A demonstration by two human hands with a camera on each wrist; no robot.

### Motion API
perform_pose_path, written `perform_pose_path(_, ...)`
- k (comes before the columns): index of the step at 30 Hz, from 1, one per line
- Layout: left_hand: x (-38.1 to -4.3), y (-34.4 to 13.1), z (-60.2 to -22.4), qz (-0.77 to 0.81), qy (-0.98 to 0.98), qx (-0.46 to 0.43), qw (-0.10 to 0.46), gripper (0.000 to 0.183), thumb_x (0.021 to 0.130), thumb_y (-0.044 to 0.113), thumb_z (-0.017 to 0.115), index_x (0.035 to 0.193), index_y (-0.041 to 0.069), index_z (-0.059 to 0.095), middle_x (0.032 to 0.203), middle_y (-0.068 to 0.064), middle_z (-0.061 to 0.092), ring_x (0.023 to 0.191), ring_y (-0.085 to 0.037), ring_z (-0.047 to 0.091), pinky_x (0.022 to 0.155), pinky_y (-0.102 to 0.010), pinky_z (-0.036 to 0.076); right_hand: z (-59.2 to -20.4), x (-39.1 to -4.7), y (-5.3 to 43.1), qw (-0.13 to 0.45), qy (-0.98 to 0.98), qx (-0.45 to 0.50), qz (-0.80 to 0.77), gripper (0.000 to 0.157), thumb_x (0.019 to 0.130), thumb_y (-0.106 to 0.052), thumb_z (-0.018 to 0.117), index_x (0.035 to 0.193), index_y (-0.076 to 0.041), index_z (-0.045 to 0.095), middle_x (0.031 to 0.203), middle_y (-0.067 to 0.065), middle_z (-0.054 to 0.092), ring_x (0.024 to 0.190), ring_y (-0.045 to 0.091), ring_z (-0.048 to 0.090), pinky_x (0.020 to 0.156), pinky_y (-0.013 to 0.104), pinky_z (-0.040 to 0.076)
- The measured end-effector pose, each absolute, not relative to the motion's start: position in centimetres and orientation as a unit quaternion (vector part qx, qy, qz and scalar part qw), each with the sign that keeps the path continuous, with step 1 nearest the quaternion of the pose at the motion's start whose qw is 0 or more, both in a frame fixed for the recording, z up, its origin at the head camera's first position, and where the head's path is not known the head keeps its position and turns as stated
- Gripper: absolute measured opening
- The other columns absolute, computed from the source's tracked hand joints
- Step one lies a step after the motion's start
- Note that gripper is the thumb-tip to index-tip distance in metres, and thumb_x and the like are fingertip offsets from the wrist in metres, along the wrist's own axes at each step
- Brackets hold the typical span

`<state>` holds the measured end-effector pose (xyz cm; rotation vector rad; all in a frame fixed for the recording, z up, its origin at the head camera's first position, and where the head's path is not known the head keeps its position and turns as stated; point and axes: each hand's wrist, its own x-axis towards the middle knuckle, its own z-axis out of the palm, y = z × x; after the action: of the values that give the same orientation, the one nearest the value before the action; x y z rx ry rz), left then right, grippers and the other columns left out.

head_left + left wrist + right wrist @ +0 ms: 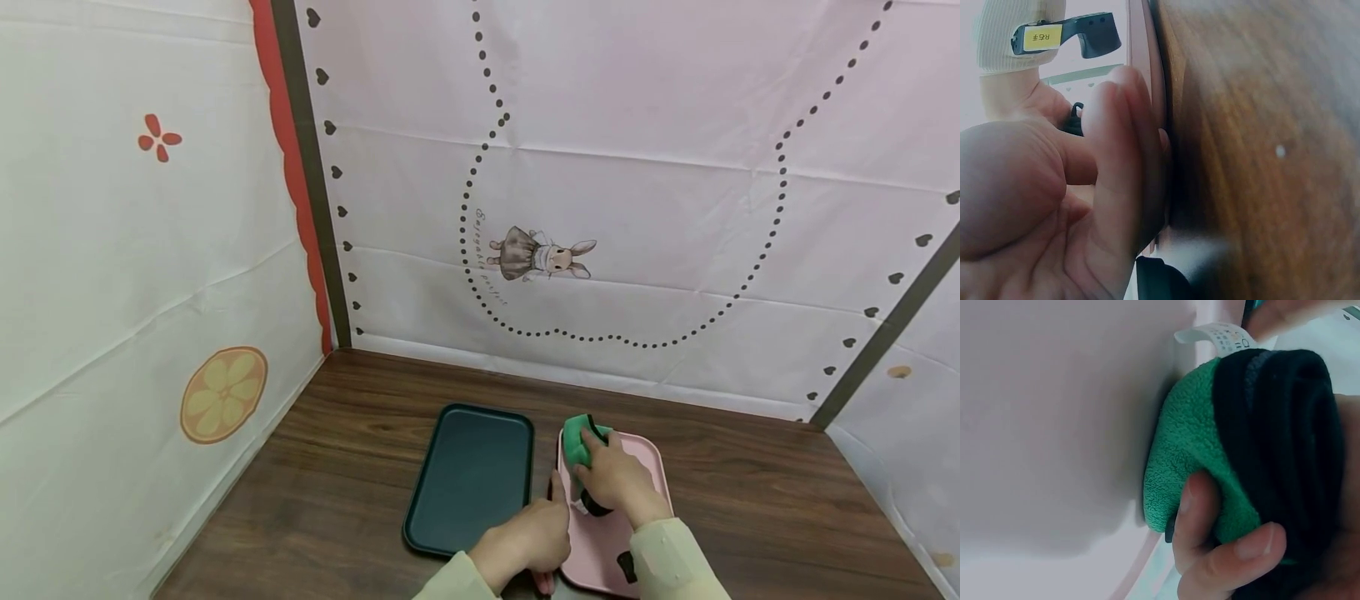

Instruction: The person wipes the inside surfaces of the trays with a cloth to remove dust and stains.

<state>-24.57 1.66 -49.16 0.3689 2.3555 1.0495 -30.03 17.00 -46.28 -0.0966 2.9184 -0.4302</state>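
Note:
My right hand (617, 475) grips a folded green cloth (576, 442) with black edging over the far left part of the pink tray (600, 550). In the right wrist view, fingertips (1254, 540) press into the fuzzy green side of the cloth, and black folds lie toward the palm. A white printed tag (1225, 337) sticks out from it. Along the pink tray's left edge lies my left hand (536, 533), its index finger stretched forward. In the left wrist view, its straight fingers (1119, 119) rest beside the pink rim, holding nothing visible.
A dark teal tray (472, 475) lies left of the pink one on the brown wooden table (337, 467). Printed fabric walls (637, 208) stand behind and at both sides. A black camera mount (1100, 34) with a yellow label sits on the right wrist.

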Motion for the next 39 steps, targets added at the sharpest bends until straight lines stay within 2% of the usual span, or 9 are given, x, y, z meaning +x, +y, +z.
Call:
perform_pose_path(4,-24.6,1.6,-49.3,0.396,0.867,0.140,0.269,0.082,0.101,0.000,0.054,0.168,0.008,0.008,0.048,-0.011,0.063,0.029,-0.012,0.049,0.033,-0.027,0.042,-46.4,-30.0,17.1,0.094,0.983,-0.033,-0.151,0.067,0.101,-0.031,0.066,0.161,-0.017,0.040,0.163,0.030,0.029,0.094,0.045,0.069,0.071,0.053,0.055)
perform_pose_path(7,-24.5,1.6,-49.2,0.402,0.865,0.140,0.267,0.082,0.100,-0.001,0.054,0.168,0.010,0.009,0.048,-0.011,0.063,0.029,-0.011,0.049,0.032,-0.027,0.042,-46.4,-30.0,17.1,0.092,0.983,-0.035,-0.154,0.067,0.101,-0.031,0.066,0.161,-0.017,0.040,0.162,0.031,0.029,0.094,0.047,0.069,0.071,0.054,0.055)
perform_pose_path(13,-24.5,1.7,-49.2,0.398,0.867,0.140,0.266,0.082,0.099,-0.002,0.054,0.168,0.008,0.010,0.049,-0.011,0.063,0.029,-0.011,0.049,0.032,-0.026,0.041,-46.5,-30.0,17.3,0.092,0.983,-0.034,-0.156,0.068,0.101,-0.032,0.066,0.161,-0.017,0.040,0.162,0.031,0.029,0.099,0.050,0.068,0.073,0.056,0.056)
perform_pose_path(25,-24.7,1.6,-49.3,0.388,0.869,0.142,0.273,0.077,0.101,0.000,0.054,0.167,0.009,0.017,0.049,-0.011,0.064,0.029,-0.011,0.049,0.034,-0.026,0.043,-46.5,-29.9,17.5,0.093,0.982,-0.040,-0.158,0.067,0.101,-0.033,0.066,0.161,-0.016,0.040,0.162,0.031,0.030,0.097,0.048,0.069,0.076,0.057,0.056)
perform_pose_path(32,-24.8,1.6,-49.3,0.384,0.870,0.146,0.272,0.076,0.101,0.001,0.054,0.167,0.009,0.017,0.048,-0.010,0.063,0.030,-0.012,0.051,0.035,-0.028,0.045,-46.6,-29.9,17.8,0.101,0.981,-0.040,-0.160,0.068,0.102,-0.034,0.064,0.163,-0.017,0.037,0.165,0.030,0.026,0.100,0.049,0.069,0.075,0.055,0.056)
perform_pose_path(39,-24.7,1.6,-49.3,0.392,0.867,0.151,0.269,0.074,0.101,0.001,0.053,0.167,0.008,0.018,0.047,-0.010,0.062,0.029,-0.011,0.049,0.034,-0.029,0.045,-46.7,-29.8,18.1,0.094,0.982,-0.045,-0.160,0.067,0.102,-0.033,0.064,0.162,-0.016,0.038,0.162,0.032,0.028,0.107,0.054,0.066,0.082,0.060,0.056)
